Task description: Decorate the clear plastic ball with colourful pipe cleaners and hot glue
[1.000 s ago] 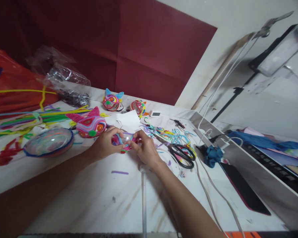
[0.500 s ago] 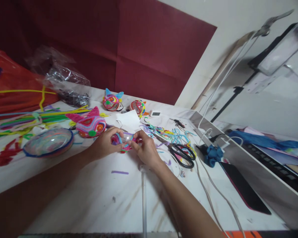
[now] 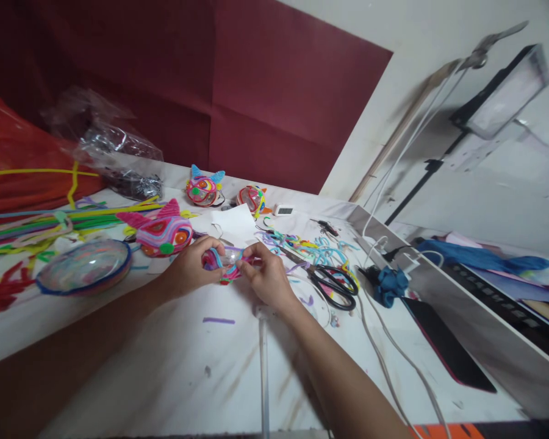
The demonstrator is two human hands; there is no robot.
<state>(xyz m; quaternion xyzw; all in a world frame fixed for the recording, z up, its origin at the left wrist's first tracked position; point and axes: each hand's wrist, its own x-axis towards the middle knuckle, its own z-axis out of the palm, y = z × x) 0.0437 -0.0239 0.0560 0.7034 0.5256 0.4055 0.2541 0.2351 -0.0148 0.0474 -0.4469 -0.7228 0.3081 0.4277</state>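
Between my two hands is a small clear plastic dome point(image 3: 231, 257) trimmed with pink, blue and purple pipe cleaners. My left hand point(image 3: 200, 262) is closed on its left side. My right hand point(image 3: 266, 271) pinches its right edge, with fingers and thumb bent; part of the dome is hidden behind the fingers. Just left of my left hand sits a pink-eared animal head point(image 3: 165, 235) made of coiled pipe cleaners, with a green nose. A short purple pipe cleaner piece point(image 3: 218, 321) lies on the table in front of my hands.
Black-handled scissors point(image 3: 333, 286) lie right of my right hand, beside pipe cleaner scraps point(image 3: 322, 247). A clear bowl-like shell point(image 3: 85, 266) and a pile of pipe cleaners point(image 3: 41, 228) are at left. Two finished-looking heads point(image 3: 203, 189) stand behind. Cables point(image 3: 379, 341) and a black phone-like slab point(image 3: 448, 344) lie at right.
The whole view has shifted slightly, so things appear a little further left. Both hands keep hold of the dome, with almost no change in their grip.
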